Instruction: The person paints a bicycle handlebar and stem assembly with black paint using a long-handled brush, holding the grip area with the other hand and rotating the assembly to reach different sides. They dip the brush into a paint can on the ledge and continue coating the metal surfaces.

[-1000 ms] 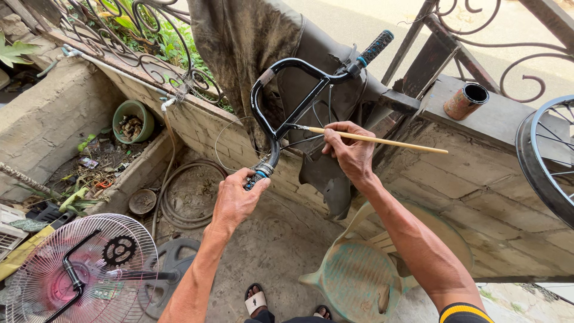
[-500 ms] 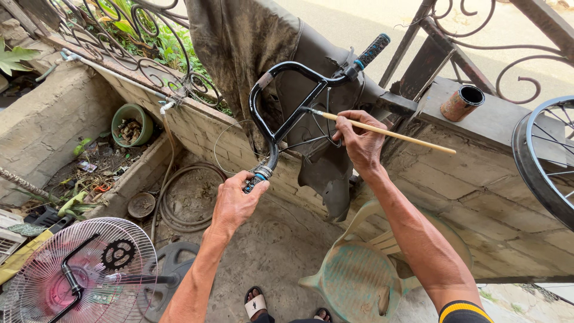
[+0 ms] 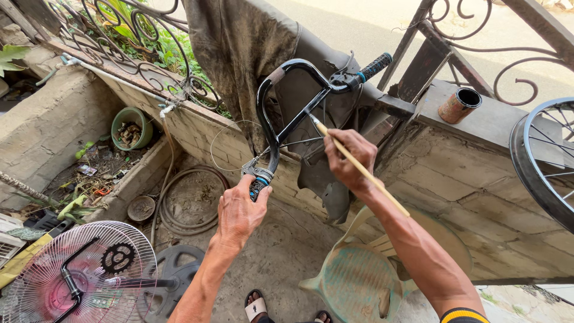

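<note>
The left hand is wrapped tight round the near grip of a black bicycle handlebar, fingers curled shut over the rubber end. The right hand pinches a thin wooden stick, its far tip touching the handlebar's crossbrace.

The handlebar stands up in the middle of the scene, in front of a dirty cloth hung over the low brick wall. It looks like stiff steel tube, rigid and fairly light; the two rubber grips are the sure places to hold, since the painted tube would likely be slick. The stick seems light and easily snapped, best held near its middle as it is now.

One handlebar, one stick. At near left lies one fan guard with one black sprocket on it; one green plastic chair stands below the right arm. One rusty can sits on the wall at right, beside one bicycle wheel. One green pot sits at far left.
</note>
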